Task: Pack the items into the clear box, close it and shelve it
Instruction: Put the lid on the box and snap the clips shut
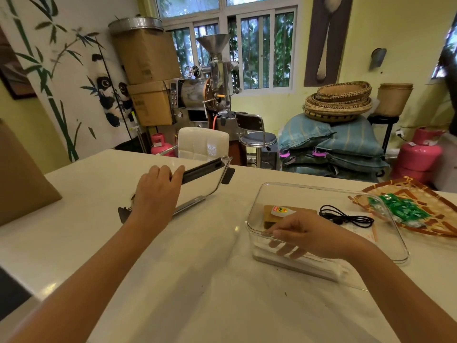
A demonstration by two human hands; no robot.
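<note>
On the white counter (197, 280), the left hand (158, 191) gripped the clear plastic lid (210, 174) near the far edge; the right hand (296, 233) gripped the clear rectangular box's (395, 233) rim.

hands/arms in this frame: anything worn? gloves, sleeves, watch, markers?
Nothing worn that shows. The left hand and right hand are bare, with no gloves, rings or tape visible. Both forearms are uncovered from wrist to the frame's bottom edge: no sleeves, watch, bands or tracking markers. Nails look short and unpainted where they show on the right hand. No cables or straps on either arm.
</note>
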